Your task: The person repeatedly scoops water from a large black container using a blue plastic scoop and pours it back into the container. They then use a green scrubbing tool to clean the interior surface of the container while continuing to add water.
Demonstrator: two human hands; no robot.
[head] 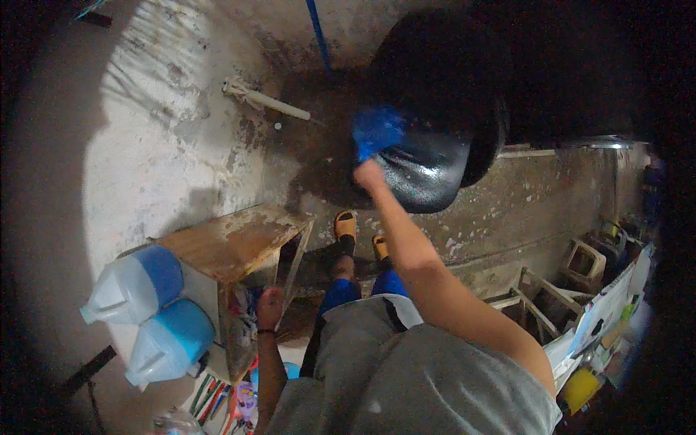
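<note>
My right hand (pixel 371 176) reaches forward, closed on a bunched blue cloth or plastic piece (pixel 378 130). It is pressed against the front of a large shiny black object (pixel 429 174), whose upper part is lost in the dark; I cannot tell just what it is. My left hand (pixel 270 304), with a dark band at the wrist, hangs low beside a worn wooden table (pixel 234 239). Its fingers look curled, and whether anything is in them is not clear. Below me show my feet in orange slides (pixel 345 225).
Two large plastic water bottles (pixel 133 283) lie at the table's left end. A white pipe (pixel 277 105) juts from the stained wall. Wooden frames (pixel 535 304) and a yellow item (pixel 580 389) are at the right. Assorted coloured items (pixel 217 397) lie low at the left.
</note>
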